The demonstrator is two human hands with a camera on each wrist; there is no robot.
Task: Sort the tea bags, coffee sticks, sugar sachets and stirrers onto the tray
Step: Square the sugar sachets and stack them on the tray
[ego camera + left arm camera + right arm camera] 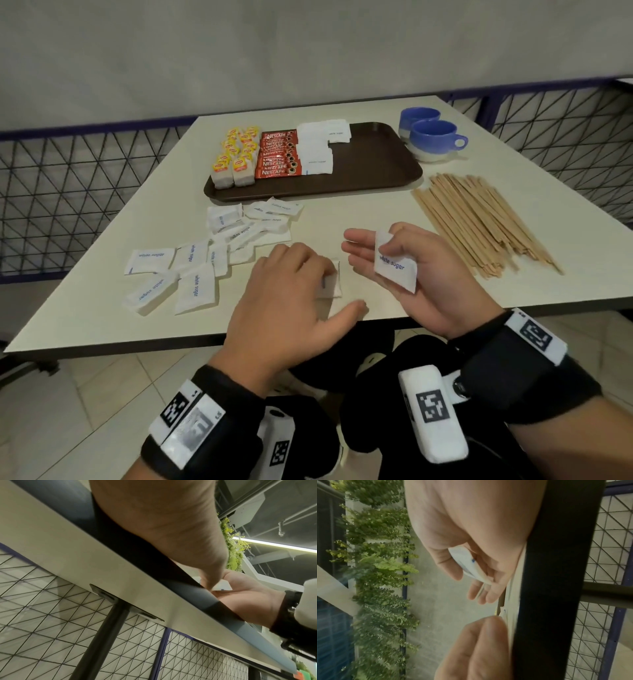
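Head view: right hand [407, 270] pinches a white sugar sachet [395, 262] under its thumb above the desk [102, 301], left hand [291, 291] fingers curl on another sachet [331, 283]; left wrist view: fingers hidden; right wrist view: sachet bows, light, limp, best gripped at edges.

paper sachets [191, 263], wooden stirrers [479, 222], smooth tray [376, 168]
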